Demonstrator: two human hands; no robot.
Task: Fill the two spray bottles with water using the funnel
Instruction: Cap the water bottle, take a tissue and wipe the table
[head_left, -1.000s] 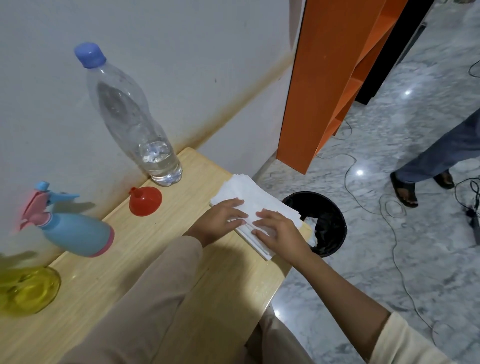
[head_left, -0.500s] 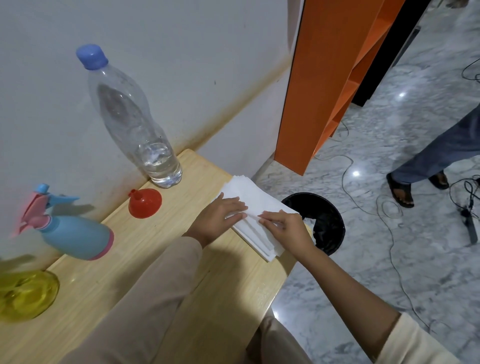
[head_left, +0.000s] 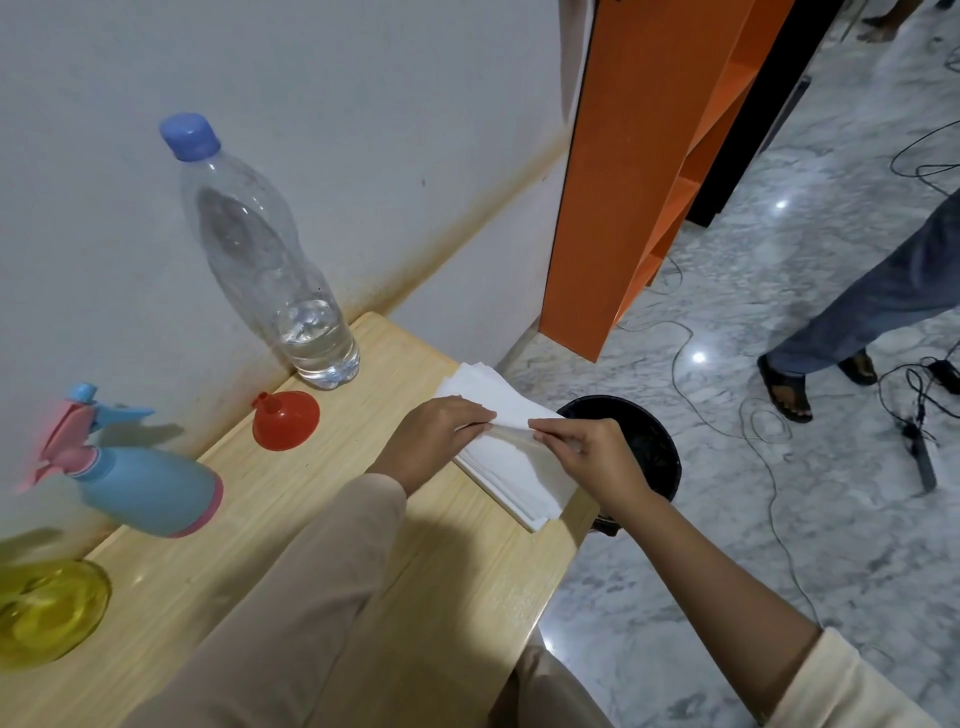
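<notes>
Now the right hand (head_left: 587, 457) pinches the top sheet (head_left: 511, 432) of the napkin stack (head_left: 519, 483); left hand (head_left: 441, 434) presses it flat. Peel slow, 1 sheet only. Funnel (head_left: 285, 421), blue spray bottle (head_left: 140, 488) & yellow spray bottle (head_left: 47, 608) sit apart on the table (head_left: 467, 582).

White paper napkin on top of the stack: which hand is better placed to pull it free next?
Probably the right hand: it pinches the lifted edge of the top white paper napkin, while the left hand rests on the napkin stack, steadying it.
</notes>
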